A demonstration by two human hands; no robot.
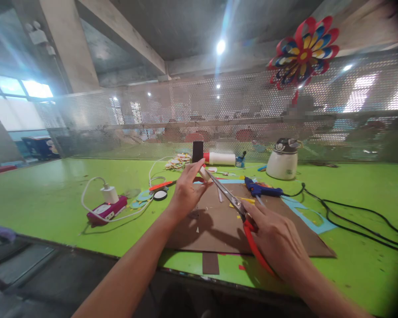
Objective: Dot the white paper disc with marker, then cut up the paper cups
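Note:
My left hand [188,189] pinches a small white piece [204,174], with a bit of red showing at its upper end. What exactly the piece is, I cannot make out. In my right hand [275,236] is a pair of scissors [231,199] with red handles. Their blades point up and to the left, and the tips meet the white piece at my left fingers. Both hands are above a brown board [219,236] lying on the green table [53,190]. Small paper scraps are scattered over the board.
A blue glue gun [263,189] lies right of centre, its black cable [351,213] trailing right. Behind stand a white jug [281,161] and a phone [198,151]. Left are a purple power strip [108,210], an orange cutter [161,186] and a round black-rimmed disc [160,195].

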